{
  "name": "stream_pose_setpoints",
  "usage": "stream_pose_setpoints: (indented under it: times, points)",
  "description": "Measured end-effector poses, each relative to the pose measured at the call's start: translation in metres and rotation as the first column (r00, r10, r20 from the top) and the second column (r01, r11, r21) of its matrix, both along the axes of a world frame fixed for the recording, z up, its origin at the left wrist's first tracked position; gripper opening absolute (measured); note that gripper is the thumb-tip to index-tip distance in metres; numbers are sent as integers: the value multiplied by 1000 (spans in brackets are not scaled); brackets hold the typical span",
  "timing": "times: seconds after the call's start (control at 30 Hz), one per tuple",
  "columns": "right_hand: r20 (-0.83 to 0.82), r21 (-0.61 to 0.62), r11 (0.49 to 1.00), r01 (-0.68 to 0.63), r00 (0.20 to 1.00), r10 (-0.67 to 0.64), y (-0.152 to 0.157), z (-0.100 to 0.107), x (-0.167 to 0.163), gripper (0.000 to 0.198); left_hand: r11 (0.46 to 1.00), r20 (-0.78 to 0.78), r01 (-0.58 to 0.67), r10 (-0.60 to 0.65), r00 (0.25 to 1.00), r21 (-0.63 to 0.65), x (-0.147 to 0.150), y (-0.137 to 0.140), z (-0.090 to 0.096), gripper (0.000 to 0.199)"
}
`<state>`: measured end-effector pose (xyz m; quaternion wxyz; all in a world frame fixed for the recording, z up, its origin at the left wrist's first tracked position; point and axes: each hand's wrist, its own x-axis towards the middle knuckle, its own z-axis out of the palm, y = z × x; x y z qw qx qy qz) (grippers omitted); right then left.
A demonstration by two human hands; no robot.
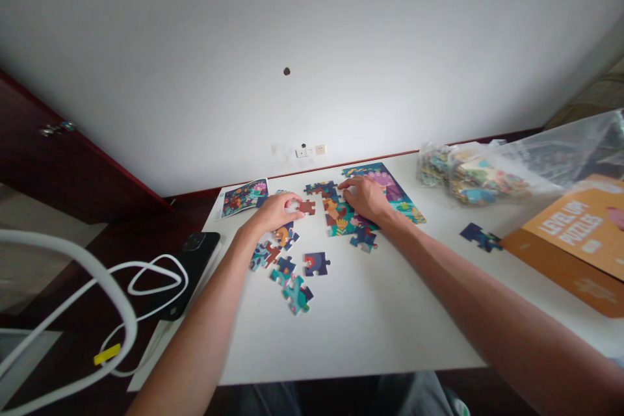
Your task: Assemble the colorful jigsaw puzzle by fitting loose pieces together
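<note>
My left hand (279, 211) is closed in a pinch at the edge of a reddish-brown puzzle piece (307, 207), just left of the partly joined puzzle (336, 216). Over the upper middle of that puzzle rests my right hand (366, 198). Its thumb and fingers are curled down near a gap in the picture, and what lies between the fingertips is hidden. Loose pieces (296, 292) lie in a cluster below my left hand. A dark blue piece with a red shape (316, 264) sits apart from them. Another piece group (363, 238) touches the puzzle's lower edge.
A picture sheet (244, 197) lies at the back left. Clear bags of puzzle pieces (480, 179) and an orange puzzle box (575, 234) stand on the right, near a stray piece (480, 236). A black phone (188, 273) and white cable (158, 286) are at the left edge.
</note>
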<state>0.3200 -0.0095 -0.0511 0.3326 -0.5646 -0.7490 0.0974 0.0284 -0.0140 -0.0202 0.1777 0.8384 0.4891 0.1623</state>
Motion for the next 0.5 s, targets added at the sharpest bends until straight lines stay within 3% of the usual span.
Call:
stream_pose_setpoints:
  times: [0.33, 0.5]
  points:
    - [41, 33, 999, -14, 999, 12, -1, 3, 0, 29, 975, 190, -116, 80, 978, 188, 18, 4, -24, 36]
    - [82, 187, 981, -58, 996, 43, -6, 12, -5, 29, 996, 396, -75, 47, 917, 57, 23, 4, -22, 15]
